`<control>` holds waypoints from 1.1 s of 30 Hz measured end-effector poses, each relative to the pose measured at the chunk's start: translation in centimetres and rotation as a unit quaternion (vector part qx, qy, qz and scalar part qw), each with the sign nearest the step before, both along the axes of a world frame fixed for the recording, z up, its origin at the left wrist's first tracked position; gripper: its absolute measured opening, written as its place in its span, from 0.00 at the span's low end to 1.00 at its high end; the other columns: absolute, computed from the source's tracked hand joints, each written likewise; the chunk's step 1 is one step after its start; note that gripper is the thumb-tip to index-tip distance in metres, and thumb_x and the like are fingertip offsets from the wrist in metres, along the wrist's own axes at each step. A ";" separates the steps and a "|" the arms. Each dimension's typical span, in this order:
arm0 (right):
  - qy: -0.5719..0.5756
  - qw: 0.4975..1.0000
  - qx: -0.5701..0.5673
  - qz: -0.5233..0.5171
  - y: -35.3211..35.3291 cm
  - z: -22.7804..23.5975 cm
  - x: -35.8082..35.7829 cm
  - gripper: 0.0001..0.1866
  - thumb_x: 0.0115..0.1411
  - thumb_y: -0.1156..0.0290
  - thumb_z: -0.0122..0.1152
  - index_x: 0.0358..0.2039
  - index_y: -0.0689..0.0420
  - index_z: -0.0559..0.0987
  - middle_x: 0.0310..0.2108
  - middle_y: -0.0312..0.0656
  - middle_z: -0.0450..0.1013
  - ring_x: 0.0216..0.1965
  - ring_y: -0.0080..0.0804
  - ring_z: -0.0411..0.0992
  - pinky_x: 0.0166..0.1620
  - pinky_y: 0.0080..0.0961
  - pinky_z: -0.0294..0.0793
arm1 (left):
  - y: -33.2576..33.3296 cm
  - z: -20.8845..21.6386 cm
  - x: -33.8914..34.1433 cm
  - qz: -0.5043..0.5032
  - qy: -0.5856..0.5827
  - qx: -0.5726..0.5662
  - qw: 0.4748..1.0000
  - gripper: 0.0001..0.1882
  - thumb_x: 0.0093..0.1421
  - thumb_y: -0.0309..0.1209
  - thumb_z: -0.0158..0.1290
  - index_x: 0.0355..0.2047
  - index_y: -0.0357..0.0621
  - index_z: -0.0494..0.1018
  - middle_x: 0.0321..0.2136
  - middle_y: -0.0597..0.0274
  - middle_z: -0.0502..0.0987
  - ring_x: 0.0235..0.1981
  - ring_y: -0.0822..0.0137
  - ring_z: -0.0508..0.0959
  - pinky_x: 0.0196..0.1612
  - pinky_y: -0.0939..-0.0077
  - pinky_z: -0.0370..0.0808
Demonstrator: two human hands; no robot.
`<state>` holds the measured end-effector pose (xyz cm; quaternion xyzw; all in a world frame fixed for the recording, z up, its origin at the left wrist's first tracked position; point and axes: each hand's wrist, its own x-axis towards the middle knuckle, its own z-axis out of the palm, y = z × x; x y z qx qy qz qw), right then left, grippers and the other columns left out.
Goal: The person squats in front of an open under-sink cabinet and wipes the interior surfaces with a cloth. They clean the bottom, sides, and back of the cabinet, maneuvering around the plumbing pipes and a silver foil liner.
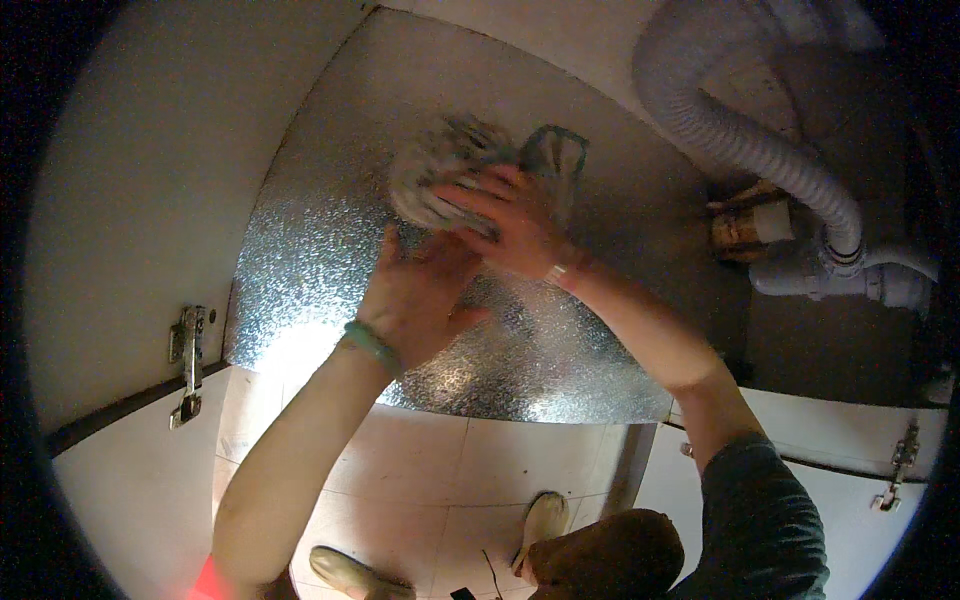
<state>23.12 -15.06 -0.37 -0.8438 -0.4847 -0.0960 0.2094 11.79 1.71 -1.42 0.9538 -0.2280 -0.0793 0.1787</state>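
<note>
A bunched grey-white cloth (425, 180) with dark stripes lies on a silver embossed foil liner (300, 245) inside a cabinet. My right hand (515, 220) presses on the near side of the cloth, its fingers bent over the folds. Just below it my left hand (420, 285) rests on the foil with thumb and little finger spread; its middle fingertips are partly hidden beside the right hand and the cloth. A green bangle (372, 345) circles my left wrist. The hands and cloth are slightly blurred.
At right, a grey corrugated drain hose (770, 155) runs down to a pipe trap (810, 280). A small brown-and-white container (750, 230) stands behind the trap. Open cabinet doors with metal hinges (188, 365) flank the opening. Floor tiles (420, 450) and my shoes (350, 575) show below.
</note>
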 end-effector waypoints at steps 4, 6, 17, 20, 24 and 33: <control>-0.049 0.986 -0.018 -0.156 -11.2 -0.4 1.9 0.23 0.52 0.63 0.66 0.51 0.45 0.78 0.46 0.42 0.76 0.48 0.44 0.71 0.56 0.45 0.67 | 2.1 2.9 -1.0 0.109 -0.015 0.143 0.984 0.44 0.57 0.64 0.47 0.68 0.59 0.54 0.69 0.50 0.48 0.70 0.44 0.45 0.60 0.21 0.45; 0.057 0.913 -0.060 -0.399 -15.0 -0.5 4.9 0.21 0.54 0.61 0.64 0.50 0.47 0.78 0.46 0.45 0.75 0.50 0.48 0.71 0.54 0.50 0.69 | 2.0 3.2 -0.4 0.166 0.024 0.182 0.969 0.44 0.59 0.65 0.44 0.70 0.59 0.50 0.70 0.50 0.46 0.70 0.43 0.44 0.60 0.22 0.47; 0.107 0.869 -0.172 -0.451 -28.2 -0.1 20.6 0.26 0.66 0.47 0.46 0.48 0.55 0.79 0.48 0.51 0.75 0.47 0.53 0.74 0.53 0.42 0.70 | 0.4 3.6 2.8 0.182 0.072 0.223 0.955 0.53 0.47 0.72 0.50 0.69 0.71 0.47 0.71 0.52 0.43 0.69 0.37 0.45 0.52 0.20 0.60; 0.071 0.858 -0.136 -0.490 -30.3 -1.4 24.9 0.27 0.64 0.46 0.48 0.48 0.56 0.79 0.50 0.52 0.75 0.49 0.52 0.73 0.54 0.41 0.70 | 0.3 3.3 3.2 0.186 0.061 0.208 0.958 0.53 0.45 0.71 0.53 0.69 0.73 0.48 0.70 0.52 0.44 0.69 0.36 0.46 0.51 0.19 0.61; -0.017 0.843 -0.090 -0.530 -31.6 -3.6 27.9 0.29 0.63 0.44 0.51 0.47 0.57 0.80 0.50 0.53 0.75 0.51 0.51 0.73 0.54 0.39 0.70 | 0.0 3.4 3.7 0.193 0.040 0.193 0.961 0.54 0.43 0.70 0.56 0.68 0.73 0.49 0.70 0.52 0.44 0.69 0.36 0.45 0.50 0.19 0.61; 0.025 0.802 -0.131 -0.582 -26.4 -3.5 26.6 0.27 0.62 0.46 0.52 0.44 0.59 0.81 0.46 0.52 0.77 0.48 0.50 0.75 0.50 0.42 0.71 | 0.8 2.0 2.6 0.206 0.002 0.173 0.963 0.54 0.41 0.68 0.59 0.68 0.73 0.51 0.70 0.53 0.45 0.69 0.37 0.45 0.50 0.17 0.59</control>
